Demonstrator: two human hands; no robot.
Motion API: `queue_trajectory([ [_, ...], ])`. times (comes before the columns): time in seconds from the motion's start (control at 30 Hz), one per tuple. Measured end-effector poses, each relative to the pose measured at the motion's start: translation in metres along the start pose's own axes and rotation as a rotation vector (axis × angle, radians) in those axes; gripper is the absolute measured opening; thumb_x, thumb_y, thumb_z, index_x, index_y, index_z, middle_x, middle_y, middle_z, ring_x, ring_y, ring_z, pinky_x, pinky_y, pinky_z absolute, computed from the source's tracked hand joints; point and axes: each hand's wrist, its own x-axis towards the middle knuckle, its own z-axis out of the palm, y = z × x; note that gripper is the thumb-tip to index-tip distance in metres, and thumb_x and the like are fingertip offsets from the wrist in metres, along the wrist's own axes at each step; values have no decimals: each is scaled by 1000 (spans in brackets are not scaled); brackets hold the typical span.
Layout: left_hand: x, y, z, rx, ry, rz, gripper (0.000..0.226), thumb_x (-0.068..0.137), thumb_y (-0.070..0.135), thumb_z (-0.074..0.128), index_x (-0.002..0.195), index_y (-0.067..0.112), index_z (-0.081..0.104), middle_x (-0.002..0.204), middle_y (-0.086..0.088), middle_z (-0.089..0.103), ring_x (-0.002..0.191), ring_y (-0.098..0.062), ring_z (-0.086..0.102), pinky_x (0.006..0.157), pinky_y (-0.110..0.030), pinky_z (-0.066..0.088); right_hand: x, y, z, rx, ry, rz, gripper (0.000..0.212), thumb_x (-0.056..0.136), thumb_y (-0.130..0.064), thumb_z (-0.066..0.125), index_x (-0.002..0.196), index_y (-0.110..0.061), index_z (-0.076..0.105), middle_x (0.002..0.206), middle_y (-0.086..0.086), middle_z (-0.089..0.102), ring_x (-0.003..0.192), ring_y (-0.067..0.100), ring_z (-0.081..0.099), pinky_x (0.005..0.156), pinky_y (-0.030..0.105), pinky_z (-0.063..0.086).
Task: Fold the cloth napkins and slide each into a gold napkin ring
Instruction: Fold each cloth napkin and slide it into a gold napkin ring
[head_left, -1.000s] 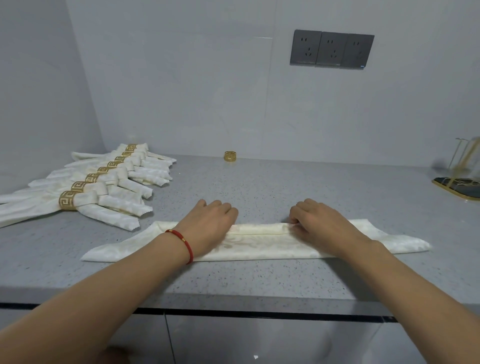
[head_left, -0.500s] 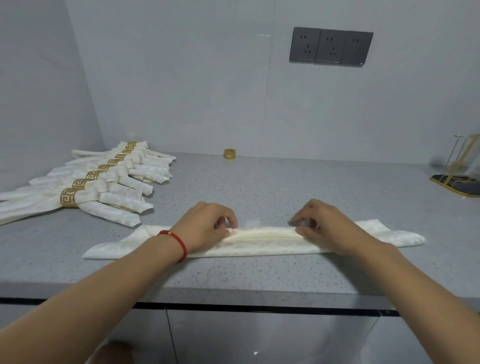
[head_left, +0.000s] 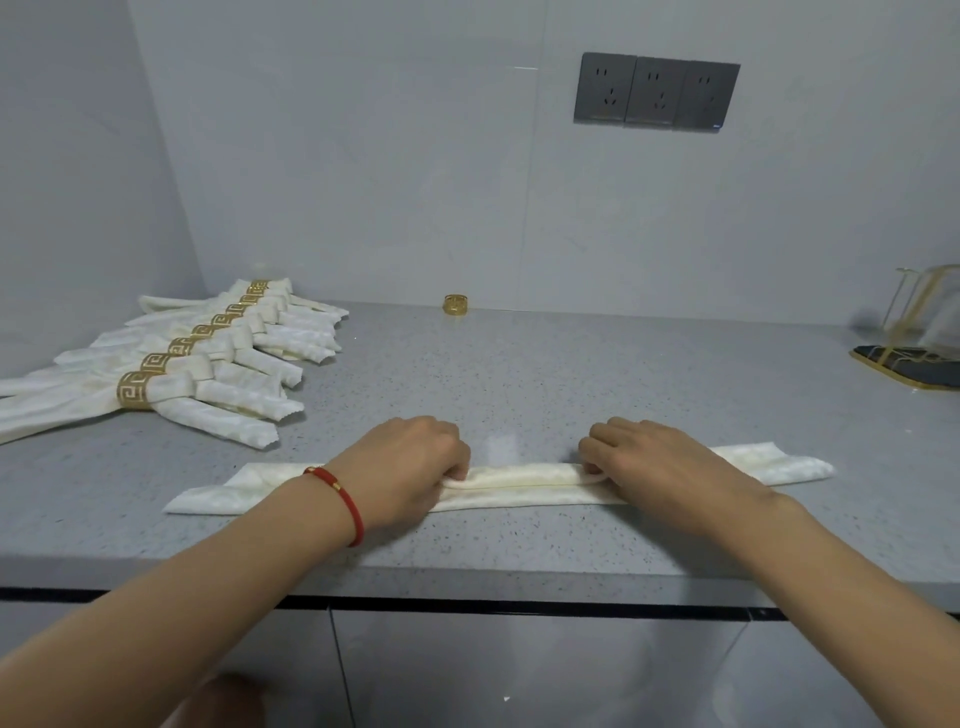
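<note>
Nearly finished: a row of folded napkins (head_left: 208, 374), each already in a gold band, lies fanned at the desk's (head_left: 571, 384) far left. One cloth napkin (head_left: 524, 486) remains, a long narrow strip near the front edge. Both hands — left hand (head_left: 410, 467), right hand (head_left: 660, 467) — pinch its upper fold with curled fingers. A single gold napkin ring (head_left: 456, 304) waits by the back wall, well apart, with nothing between. A gold-trimmed stand (head_left: 914, 332) sits far right.

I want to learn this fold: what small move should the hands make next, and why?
Probably roll the napkin once more toward the counter edge: the left hand and right hand pinch its raised far fold, and the strip looks too wide for the loose gold ring.
</note>
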Motion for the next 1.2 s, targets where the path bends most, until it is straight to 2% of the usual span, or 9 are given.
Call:
queue_trajectory([
  [0.23, -6, 4, 5, -304, 79, -230, 9, 92, 21, 65, 89, 29, 66, 89, 9, 57, 84, -11, 54, 74, -23, 42, 2, 11, 7, 431, 17, 211, 17, 100, -26, 63, 114, -25, 71, 107, -12, 61, 91, 5, 57, 82, 28, 51],
  [0.47, -20, 14, 11, -90, 183, -203, 10, 96, 27, 57, 99, 31, 66, 95, 13, 61, 96, -11, 49, 87, -32, 36, -10, -3, 7, 111, 175, 89, 3, 97, -24, 65, 99, -22, 67, 92, -10, 59, 78, 13, 53, 66, 29, 43],
  [0.63, -48, 28, 39, -120, 271, -140, 17, 94, 21, 52, 92, 26, 68, 94, 14, 65, 89, -10, 57, 85, -35, 47, -34, -16, 17, 46, 180, 32, 22, 81, -12, 80, 98, -24, 73, 95, -10, 64, 74, 13, 55, 58, 27, 45],
  [0.8, -69, 50, 54, -142, 336, -213, 45, 100, 38, 32, 124, 19, 65, 134, 6, 61, 131, -14, 52, 111, -52, 38, -41, -21, 2, 143, 97, 141, 30, 96, -39, 49, 105, -28, 75, 106, -16, 63, 80, 6, 57, 64, 29, 53],
  [0.9, -70, 55, 59, -175, 335, -228, 48, 101, 40, 31, 130, 16, 62, 139, 4, 58, 137, -15, 46, 116, -53, 30, -14, -36, -8, 81, 216, 238, 45, 102, -50, 35, 98, -25, 72, 98, -11, 64, 77, 8, 55, 68, 27, 51],
  [0.97, -70, 55, 59, -212, 336, -225, 47, 101, 39, 34, 129, 15, 63, 140, 3, 58, 137, -16, 45, 117, -53, 28, 12, -52, -10, 165, 265, 252, 48, 104, -55, 34, 120, -24, 67, 118, -6, 65, 96, 11, 60, 86, 30, 51],
  [1.07, -70, 48, 57, -283, 329, -220, 50, 100, 42, 32, 132, 17, 62, 144, 5, 54, 142, -12, 38, 120, -52, 22, 42, -74, 1, 286, 11, 211, 70, 101, -68, 15, 158, -29, 30, 166, 0, 26, 152, 20, 23, 125, 47, 19],
  [1.13, -70, 42, 51, -353, 309, -217, 48, 102, 42, 33, 136, 20, 59, 148, 10, 47, 144, -6, 30, 124, -46, 11, 48, -80, 11, 307, -171, 208, 76, 99, -71, 5, 163, -31, 6, 172, 1, -1, 157, 18, -9, 127, 51, -4],
  [1.2, -72, 35, 45, -394, 272, -208, 43, 104, 39, 37, 139, 22, 56, 151, 12, 42, 145, -2, 25, 124, -38, 3, 52, -82, 18, 318, -218, 221, 77, 99, -70, 2, 163, -29, -1, 171, 3, -8, 156, 18, -18, 125, 53, -11],
])
